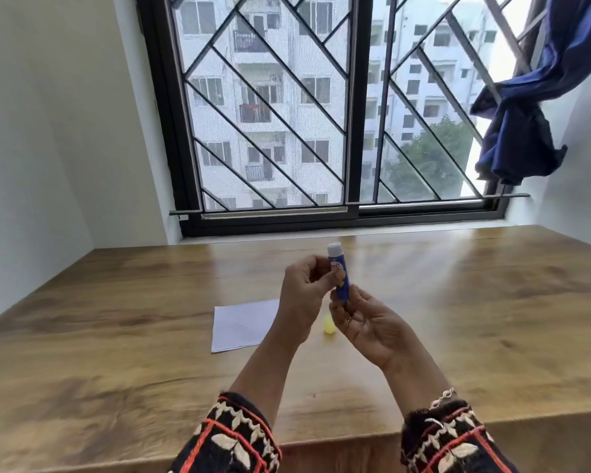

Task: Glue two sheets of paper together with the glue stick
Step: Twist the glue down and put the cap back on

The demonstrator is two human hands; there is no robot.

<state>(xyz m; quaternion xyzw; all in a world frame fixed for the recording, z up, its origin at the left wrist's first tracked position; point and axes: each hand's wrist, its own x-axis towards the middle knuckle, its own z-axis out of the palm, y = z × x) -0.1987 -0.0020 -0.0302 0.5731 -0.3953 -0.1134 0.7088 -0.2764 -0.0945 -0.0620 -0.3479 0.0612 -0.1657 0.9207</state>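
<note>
Glue stick (338,271), upright at frame centre, is in the grip of the left hand (304,295); right hand (365,322) pinches its base; paper (239,324) lies centre-left on the wooden desk (116,336) below a barred window (352,97)

Glue stick (339,271) vert., uncapped; paper (243,324) flat.

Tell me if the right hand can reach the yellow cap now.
Likely yes: the yellow cap lies on the table close by the right hand, nothing between. It pinches the glue stick, which the left hand also holds.
</note>
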